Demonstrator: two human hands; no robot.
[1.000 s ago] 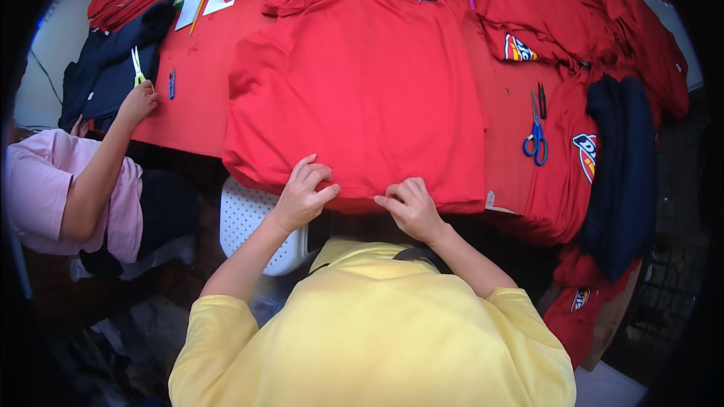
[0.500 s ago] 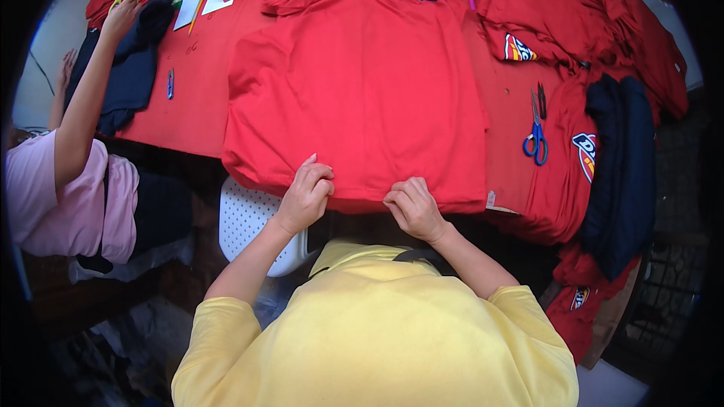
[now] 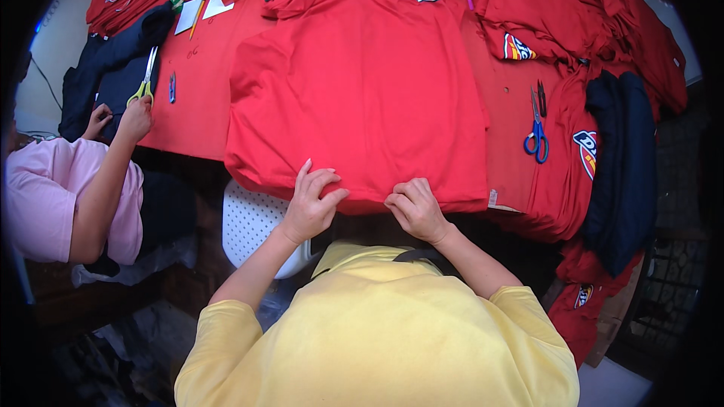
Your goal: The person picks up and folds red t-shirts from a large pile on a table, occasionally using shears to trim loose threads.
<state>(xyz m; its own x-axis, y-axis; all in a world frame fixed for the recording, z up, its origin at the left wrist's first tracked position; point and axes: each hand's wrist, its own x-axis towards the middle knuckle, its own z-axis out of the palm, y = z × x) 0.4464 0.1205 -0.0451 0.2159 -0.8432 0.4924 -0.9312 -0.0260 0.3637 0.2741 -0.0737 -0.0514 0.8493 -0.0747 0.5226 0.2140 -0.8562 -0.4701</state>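
Shirt [image 3: 362, 90] lies spread over the table's [image 3: 177, 130] near edge, its hem [image 3: 366, 204] best kept evenly taut between the left hand [image 3: 311, 202], fingers loosely spread, and the right hand [image 3: 419, 209], apparently pinching it.

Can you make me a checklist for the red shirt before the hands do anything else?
1. Left hand at the shirt's near edge: ok.
2. Right hand at that edge too: ok.
3. Red shirt smooth all over: not ok, creases show on its left side.
4. Blue-handled scissors apart from the shirt: ok, lying to its right.
5. Co-worker's yellow-handled scissors away from these hands: ok, far left.
6. Shirt's underside smooth: cannot tell, hidden.
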